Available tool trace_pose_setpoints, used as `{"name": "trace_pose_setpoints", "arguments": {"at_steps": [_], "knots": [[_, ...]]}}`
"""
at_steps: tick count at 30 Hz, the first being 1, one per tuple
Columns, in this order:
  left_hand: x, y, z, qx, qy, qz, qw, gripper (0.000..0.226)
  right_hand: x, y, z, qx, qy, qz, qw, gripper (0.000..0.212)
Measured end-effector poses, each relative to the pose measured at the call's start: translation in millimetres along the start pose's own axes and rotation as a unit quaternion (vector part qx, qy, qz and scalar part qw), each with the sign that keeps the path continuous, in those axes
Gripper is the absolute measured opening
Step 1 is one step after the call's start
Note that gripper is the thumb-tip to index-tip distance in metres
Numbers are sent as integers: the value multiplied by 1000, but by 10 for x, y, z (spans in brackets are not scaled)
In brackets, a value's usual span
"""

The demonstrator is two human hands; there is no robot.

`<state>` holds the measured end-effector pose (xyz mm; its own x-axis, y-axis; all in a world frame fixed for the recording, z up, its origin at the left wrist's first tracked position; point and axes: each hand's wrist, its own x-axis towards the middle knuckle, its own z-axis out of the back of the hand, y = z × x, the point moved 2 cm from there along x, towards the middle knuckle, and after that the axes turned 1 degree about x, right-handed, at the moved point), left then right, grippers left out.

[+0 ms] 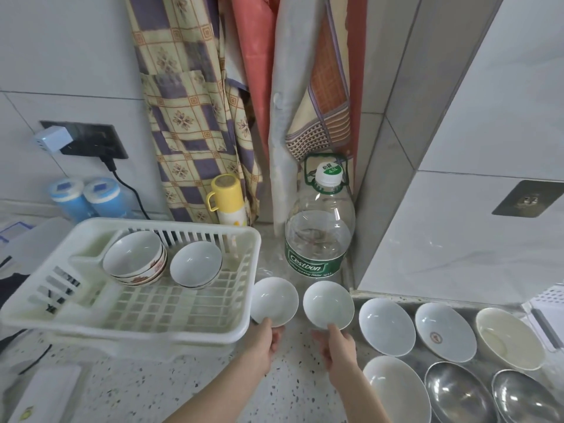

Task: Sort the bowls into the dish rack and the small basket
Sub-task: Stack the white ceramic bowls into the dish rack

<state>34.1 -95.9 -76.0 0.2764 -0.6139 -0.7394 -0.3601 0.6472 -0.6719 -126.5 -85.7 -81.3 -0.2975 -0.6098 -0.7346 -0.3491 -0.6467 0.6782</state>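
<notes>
steel bowls [457, 395]: cut by bottom edge | small basket [549, 303]: perhaps, cropped right

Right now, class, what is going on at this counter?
A person is sorting bowls. The left hand holds one white bowl beside the rack; the right hand holds another. The rack already has a stack and a single bowl. Six more bowls wait on the right.

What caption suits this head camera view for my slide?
Left hand and right hand each hold a small white bowl beside the dish rack.
</notes>
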Motion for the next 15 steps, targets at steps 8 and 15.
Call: {"name": "trace_pose_setpoints", "arguments": {"at_steps": [8,15], "knots": [[-223,35,212,20,5,-36,999,18,-147,51,21,17,-36,23,999,19],[-471,145,353,40,15,-84,996,13,-684,63,98,91,-37,67,993,15]]}}
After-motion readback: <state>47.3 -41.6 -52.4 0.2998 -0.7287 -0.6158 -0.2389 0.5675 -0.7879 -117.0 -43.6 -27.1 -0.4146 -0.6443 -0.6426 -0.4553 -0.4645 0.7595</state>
